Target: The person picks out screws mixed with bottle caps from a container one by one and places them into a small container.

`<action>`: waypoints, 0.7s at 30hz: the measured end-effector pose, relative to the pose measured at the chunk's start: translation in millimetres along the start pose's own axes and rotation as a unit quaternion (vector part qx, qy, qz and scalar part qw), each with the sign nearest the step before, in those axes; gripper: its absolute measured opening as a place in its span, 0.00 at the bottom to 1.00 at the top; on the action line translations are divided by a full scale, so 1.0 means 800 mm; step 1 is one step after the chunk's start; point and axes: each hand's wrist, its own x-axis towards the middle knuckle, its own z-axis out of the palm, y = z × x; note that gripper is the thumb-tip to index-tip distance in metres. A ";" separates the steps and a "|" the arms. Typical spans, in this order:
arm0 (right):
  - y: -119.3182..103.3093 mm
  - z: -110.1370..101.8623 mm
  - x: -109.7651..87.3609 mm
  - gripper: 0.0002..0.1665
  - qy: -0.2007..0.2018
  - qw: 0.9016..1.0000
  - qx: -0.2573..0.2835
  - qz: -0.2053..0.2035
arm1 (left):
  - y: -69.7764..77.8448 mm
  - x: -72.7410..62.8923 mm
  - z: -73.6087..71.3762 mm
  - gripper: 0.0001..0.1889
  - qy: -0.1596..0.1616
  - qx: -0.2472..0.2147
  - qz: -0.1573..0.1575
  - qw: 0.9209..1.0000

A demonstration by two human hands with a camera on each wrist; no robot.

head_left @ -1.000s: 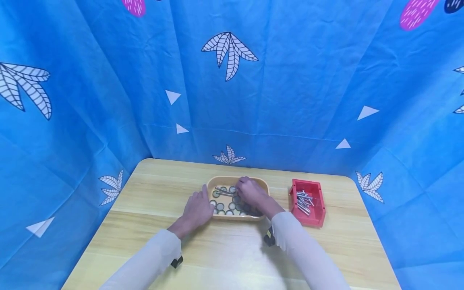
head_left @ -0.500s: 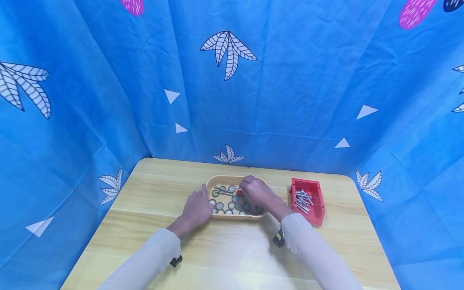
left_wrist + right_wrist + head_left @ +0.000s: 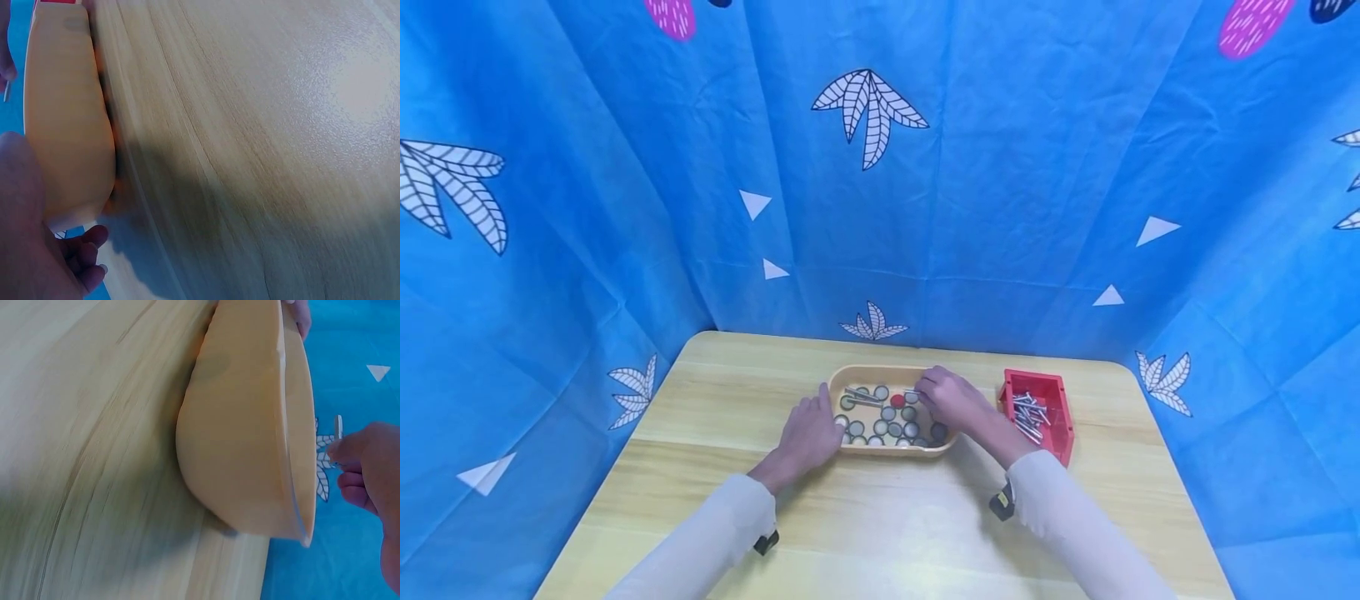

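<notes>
A shallow pale-orange tray (image 3: 887, 451) stands at the middle of the table, its outer wall (image 3: 69, 112) filling part of the left wrist view. My left hand (image 3: 808, 433) holds its left end, the fingers curled at the wall. Above the tray's right half, my right hand (image 3: 955, 404) pinches a thin silver screw (image 3: 338, 427) between thumb and fingers; most of the screw is hidden by them. Inside the tray lie several round bottle caps (image 3: 881, 427), mostly silvery, plus a red cap (image 3: 898, 401). A few long silver screws (image 3: 863, 397) rest at the tray's back left.
Right of the tray, a red bin (image 3: 1063, 433) contains a heap of silver screws (image 3: 1028, 412). A blue patterned curtain (image 3: 880, 233) borders the back and sides of the wooden table (image 3: 880, 525).
My right hand has moved right across the tray with the screw pinched in it, uncovering the red cap and several silvery ones. My left hand stays on the tray's left end.
</notes>
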 end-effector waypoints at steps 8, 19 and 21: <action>0.014 -0.018 -0.023 0.09 0.003 1.000 0.000 0.020 | 0.001 -0.002 -0.001 0.45 0.004 -0.001 -0.001 1.000; 0.033 -0.033 -0.057 0.10 0.038 0.999 -0.016 0.034 | 0.002 -0.002 0.000 0.45 0.004 -0.010 -0.005 1.000; 0.038 -0.036 -0.064 0.10 0.036 0.998 -0.015 0.049 | 0.002 -0.002 0.000 0.45 0.002 -0.007 -0.006 1.000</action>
